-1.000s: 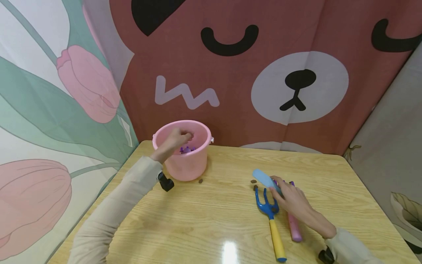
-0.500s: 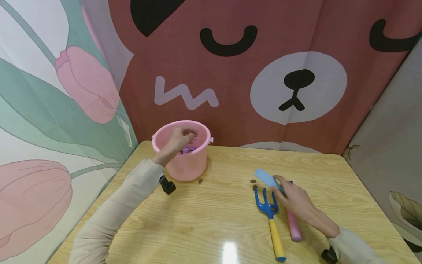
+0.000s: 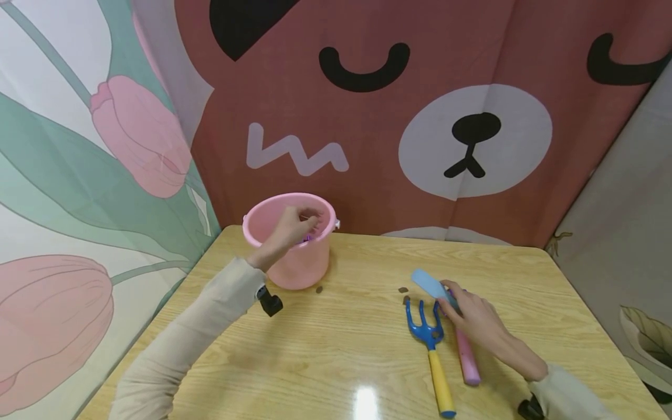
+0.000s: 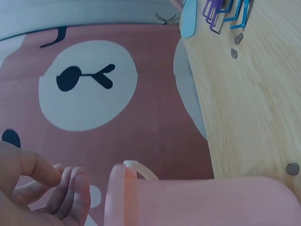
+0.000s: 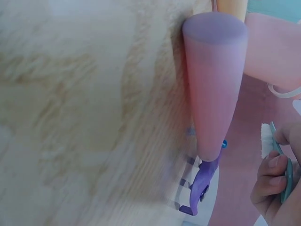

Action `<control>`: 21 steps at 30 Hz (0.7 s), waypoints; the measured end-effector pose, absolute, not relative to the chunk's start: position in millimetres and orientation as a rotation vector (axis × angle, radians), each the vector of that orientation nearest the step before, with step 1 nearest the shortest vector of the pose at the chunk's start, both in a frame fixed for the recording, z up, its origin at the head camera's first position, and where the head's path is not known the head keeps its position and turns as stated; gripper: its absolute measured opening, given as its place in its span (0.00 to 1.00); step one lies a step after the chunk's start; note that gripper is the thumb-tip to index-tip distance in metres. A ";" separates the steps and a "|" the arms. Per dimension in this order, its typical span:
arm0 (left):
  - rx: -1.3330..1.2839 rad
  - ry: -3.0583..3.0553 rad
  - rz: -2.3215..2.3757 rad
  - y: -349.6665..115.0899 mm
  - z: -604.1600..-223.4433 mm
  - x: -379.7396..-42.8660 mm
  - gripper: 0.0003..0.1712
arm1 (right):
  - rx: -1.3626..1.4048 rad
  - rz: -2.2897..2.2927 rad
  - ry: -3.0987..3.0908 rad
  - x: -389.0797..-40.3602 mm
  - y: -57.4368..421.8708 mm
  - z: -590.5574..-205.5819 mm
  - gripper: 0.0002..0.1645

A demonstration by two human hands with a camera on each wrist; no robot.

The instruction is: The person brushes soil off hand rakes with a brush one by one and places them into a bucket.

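Note:
Over the mouth of a pink bucket (image 3: 298, 265) hovers my left hand (image 3: 294, 226), its fingers loosely bent and nothing between them in the left wrist view. A bit of something purple (image 3: 307, 238) shows inside the bucket, mostly covered by that hand. My right hand (image 3: 475, 318) grips a small brush (image 3: 427, 284) with a light blue end; white bristles (image 5: 266, 140) appear in the right wrist view. Below this hand lies a hand rake with a pink handle (image 3: 466, 359) and purple prongs (image 5: 203, 183). Left of it lies a blue garden fork (image 3: 426, 333) with a yellow handle.
Small brown pebbles (image 3: 403, 290) lie near the fork's tips, and another pebble (image 3: 319, 289) sits by the bucket's base. Behind the wooden table (image 3: 315, 350) hangs a bear-print curtain (image 3: 367, 192), close to the back edge. A flower-print curtain (image 3: 142, 134) borders the left.
My left hand has shifted a little to the right over the bucket, covering more of the purple thing. My right hand has moved slightly right with the brush.

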State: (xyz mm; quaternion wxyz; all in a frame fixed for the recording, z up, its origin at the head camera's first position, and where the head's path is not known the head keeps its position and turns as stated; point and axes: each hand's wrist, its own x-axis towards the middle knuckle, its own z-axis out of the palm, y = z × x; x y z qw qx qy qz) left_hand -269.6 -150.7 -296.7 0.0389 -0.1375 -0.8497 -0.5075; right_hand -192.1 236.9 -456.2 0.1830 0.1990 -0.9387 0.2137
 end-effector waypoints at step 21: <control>-0.666 -2.625 -1.690 -120.8 -312.2 -255.0 0.10 | 0.476 0.582 -2.718 -191.5 242.1 -455.8 0.26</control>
